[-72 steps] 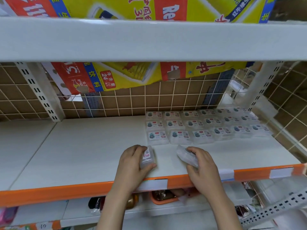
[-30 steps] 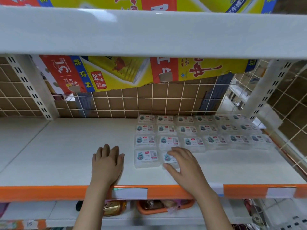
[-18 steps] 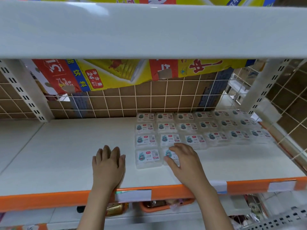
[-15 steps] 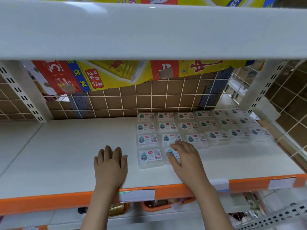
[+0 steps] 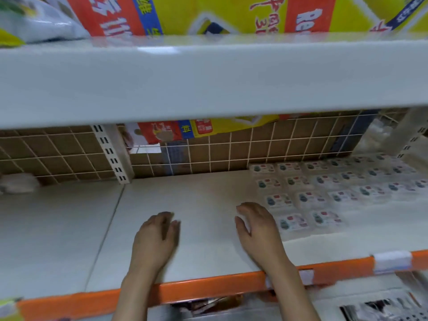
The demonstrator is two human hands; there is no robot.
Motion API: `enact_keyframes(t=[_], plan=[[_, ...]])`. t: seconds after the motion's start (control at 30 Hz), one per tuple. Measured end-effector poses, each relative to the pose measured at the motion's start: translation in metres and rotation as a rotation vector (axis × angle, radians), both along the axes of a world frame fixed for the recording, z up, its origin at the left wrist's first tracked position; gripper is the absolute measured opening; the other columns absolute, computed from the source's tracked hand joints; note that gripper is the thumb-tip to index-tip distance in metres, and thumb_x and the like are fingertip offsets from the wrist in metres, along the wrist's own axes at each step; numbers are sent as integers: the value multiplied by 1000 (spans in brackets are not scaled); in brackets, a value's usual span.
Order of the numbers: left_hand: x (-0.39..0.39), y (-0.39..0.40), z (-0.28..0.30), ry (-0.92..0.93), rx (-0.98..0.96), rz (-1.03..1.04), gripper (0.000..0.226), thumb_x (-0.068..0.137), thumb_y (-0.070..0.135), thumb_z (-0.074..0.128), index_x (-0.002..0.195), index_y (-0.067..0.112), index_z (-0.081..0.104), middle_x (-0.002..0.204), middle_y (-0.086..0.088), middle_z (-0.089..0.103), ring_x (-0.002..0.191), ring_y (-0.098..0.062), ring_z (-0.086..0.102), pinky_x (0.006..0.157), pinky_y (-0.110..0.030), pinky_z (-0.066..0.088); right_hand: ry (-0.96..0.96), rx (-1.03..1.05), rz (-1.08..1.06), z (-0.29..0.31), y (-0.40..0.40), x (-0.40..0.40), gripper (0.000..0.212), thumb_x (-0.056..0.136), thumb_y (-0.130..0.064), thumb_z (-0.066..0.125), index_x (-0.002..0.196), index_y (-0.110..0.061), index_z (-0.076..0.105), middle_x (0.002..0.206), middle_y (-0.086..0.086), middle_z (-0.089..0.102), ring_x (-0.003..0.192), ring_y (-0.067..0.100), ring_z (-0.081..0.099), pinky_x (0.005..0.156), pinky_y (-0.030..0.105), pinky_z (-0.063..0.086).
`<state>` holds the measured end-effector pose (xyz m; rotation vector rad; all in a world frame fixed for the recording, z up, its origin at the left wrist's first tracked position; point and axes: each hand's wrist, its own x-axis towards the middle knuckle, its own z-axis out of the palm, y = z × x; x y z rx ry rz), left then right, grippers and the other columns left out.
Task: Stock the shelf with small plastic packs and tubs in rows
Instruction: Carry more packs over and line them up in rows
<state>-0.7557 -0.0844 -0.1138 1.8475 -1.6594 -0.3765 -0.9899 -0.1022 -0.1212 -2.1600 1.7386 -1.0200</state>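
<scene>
Head view, motion-blurred. Shelf board (image 5: 196, 228) white with an orange front lip, running across the lower half of the frame.

Left hand (image 5: 154, 239): lower centre, palm down over bare board, fingers loosely curled, holding nothing. Contact with the board cannot be confirmed through the blur.

Right hand (image 5: 257, 225): just right of centre, palm down, fingers relaxed and slightly bent, empty. Its knuckles sit just beside the front-left pack (image 5: 293, 222), not on it.

Stock: clear plastic packs (image 5: 324, 188) with small printed labels lie flat at right of frame, in rows from the wire-grid back panel (image 5: 231, 149) forward. The three rear rows run off toward the right edge; the front row shows only two packs. The board left of the block is bare.

Step, as judged: between placements. Both hands are free, front row just begun.

Next move calls for: fetching more packs from off the shelf, then setting them label-up to the right of the second front pack (image 5: 326, 217), edges in line with the row behind. A careless push may skew the neighbouring packs.
</scene>
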Motion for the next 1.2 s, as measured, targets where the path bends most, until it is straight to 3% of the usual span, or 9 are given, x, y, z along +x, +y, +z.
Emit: enact_keyframes(t=[0.37, 0.57, 0.7, 0.87, 1.2], plan=[[114, 16, -20, -264, 11, 106, 36, 79, 37, 49, 92, 13, 72, 93, -11, 69, 87, -40, 60, 72, -43, 49, 105, 144, 59, -11, 10, 96, 37, 85, -33, 43, 103, -11, 67, 100, 2, 67, 91, 21, 63, 81, 29, 48], [116, 15, -22, -213, 20, 167, 34, 82, 35, 50, 97, 14, 72, 106, -10, 64, 101, -38, 55, 81, -45, 44, 156, 144, 72, -11, 1, 97, 32, 83, -29, 48, 98, -11, 71, 100, 4, 67, 94, 24, 63, 82, 31, 50], [115, 6, -14, -168, 27, 155, 24, 88, 29, 60, 107, 18, 69, 116, -5, 60, 110, -31, 50, 90, -42, 39, 165, 177, 62, -5, -6, 98, 34, 84, -24, 52, 108, -7, 68, 113, 10, 65, 109, 28, 57, 92, 30, 42], [118, 1, -6, -152, 7, 115, 42, 82, 43, 44, 106, 21, 70, 113, -2, 62, 110, -28, 50, 88, -41, 40, 194, 237, 90, -6, -10, 105, 32, 93, -21, 50, 119, -7, 61, 128, 9, 56, 122, 26, 45, 100, 28, 33], [207, 12, 4, -217, -120, 38, 49, 79, 44, 37, 96, 14, 71, 102, -9, 67, 101, -37, 57, 80, -43, 47, 111, 191, -61, -8, -2, 200, 46, 87, -28, 46, 123, -4, 60, 123, 13, 61, 115, 30, 54, 98, 32, 38]])
